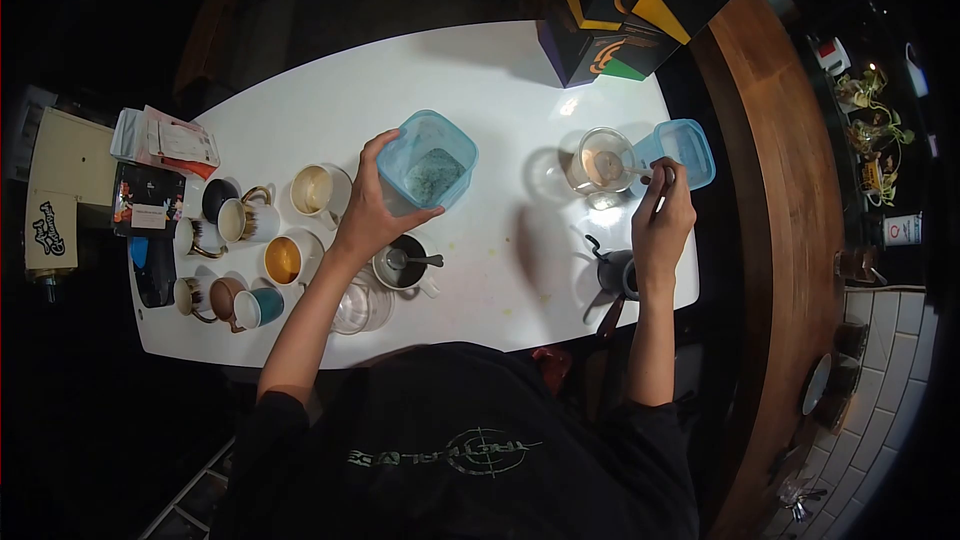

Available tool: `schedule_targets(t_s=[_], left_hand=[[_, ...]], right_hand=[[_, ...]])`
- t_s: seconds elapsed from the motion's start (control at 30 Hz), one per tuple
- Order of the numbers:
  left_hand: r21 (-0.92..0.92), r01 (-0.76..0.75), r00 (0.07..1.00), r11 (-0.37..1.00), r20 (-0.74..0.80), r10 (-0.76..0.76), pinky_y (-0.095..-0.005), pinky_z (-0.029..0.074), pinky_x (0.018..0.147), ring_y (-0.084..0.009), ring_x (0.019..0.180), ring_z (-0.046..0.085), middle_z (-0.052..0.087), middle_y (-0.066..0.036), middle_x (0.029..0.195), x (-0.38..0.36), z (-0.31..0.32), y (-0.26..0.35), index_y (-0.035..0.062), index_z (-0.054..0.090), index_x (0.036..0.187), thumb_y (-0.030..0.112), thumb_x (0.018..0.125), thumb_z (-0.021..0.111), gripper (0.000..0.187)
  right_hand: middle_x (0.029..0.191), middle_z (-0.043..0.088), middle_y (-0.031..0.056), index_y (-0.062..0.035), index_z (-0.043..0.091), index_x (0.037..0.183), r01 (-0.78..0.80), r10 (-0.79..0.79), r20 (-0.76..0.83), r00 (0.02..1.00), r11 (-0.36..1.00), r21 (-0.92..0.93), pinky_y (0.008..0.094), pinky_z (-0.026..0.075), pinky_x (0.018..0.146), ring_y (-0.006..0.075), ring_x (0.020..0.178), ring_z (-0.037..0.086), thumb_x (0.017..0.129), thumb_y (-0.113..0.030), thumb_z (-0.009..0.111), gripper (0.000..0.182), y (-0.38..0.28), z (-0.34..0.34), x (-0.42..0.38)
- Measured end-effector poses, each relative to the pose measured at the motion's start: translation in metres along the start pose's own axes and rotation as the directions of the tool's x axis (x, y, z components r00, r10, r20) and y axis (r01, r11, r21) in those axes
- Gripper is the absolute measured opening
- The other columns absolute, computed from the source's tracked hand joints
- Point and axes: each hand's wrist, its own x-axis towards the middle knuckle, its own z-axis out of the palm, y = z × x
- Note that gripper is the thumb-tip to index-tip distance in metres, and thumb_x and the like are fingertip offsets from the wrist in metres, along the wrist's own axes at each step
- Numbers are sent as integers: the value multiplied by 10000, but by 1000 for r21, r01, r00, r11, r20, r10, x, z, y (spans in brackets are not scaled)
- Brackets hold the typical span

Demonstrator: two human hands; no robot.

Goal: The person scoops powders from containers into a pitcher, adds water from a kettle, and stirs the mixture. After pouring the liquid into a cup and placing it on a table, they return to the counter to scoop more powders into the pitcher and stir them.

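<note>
My left hand [370, 215] grips a light blue plastic container [400, 168] by its sides, tilted so its open top shows some powder at the bottom. In my right hand [664, 215] is a spoon [637, 172], pinched by its handle, with its bowl end over a clear glass [580, 175]. Something light brown shows within the glass. A blue plastic lid [692, 150] lies just beyond my right fingers. Below the left wrist stands a dark-lined mug [412, 285] with a spoon [425, 261] resting in it, beside a clear glass dish [362, 308].
Several mugs [285, 260] crowd the left of the white table [490, 290]. A moka pot [615, 272] stands near my right forearm. Black boxes [610, 50] occupy the far right corner; packets [170, 140] lie at the left edge. A wooden counter [770, 140] runs along the right.
</note>
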Motion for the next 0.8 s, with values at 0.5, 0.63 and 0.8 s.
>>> schedule_targets(t_s=[0.5,0.63,0.8], left_hand=[[249,-13,906,968,-406,117,-452,371,1040,-345,1218,466,473,-195,1299,-126,-63,2,34,374,1341,378,793,781,765],[316,118,887,942,-460,43,-456,374,1019,-345,1176,477,490,-196,1252,-194,-70,-8,10,392,1316,359,797,766,729],[339,244,876,908,-478,-57,-462,372,1010,-351,1160,476,482,-197,1249,-239,-56,-11,6,378,1329,384,775,782,783]], right_hand=[[808,665,156,30,528,1008,-261,271,-49,961,954,147,308,524,589,232,716,716,1015,-91,476,131,10,0,-5],[785,652,140,35,532,1003,-289,299,-48,953,945,150,295,531,594,214,727,715,1017,-112,487,154,6,-3,-5],[747,621,108,38,538,1009,-292,311,-81,947,938,188,279,524,574,175,712,694,1020,-131,496,174,6,-5,-7]])
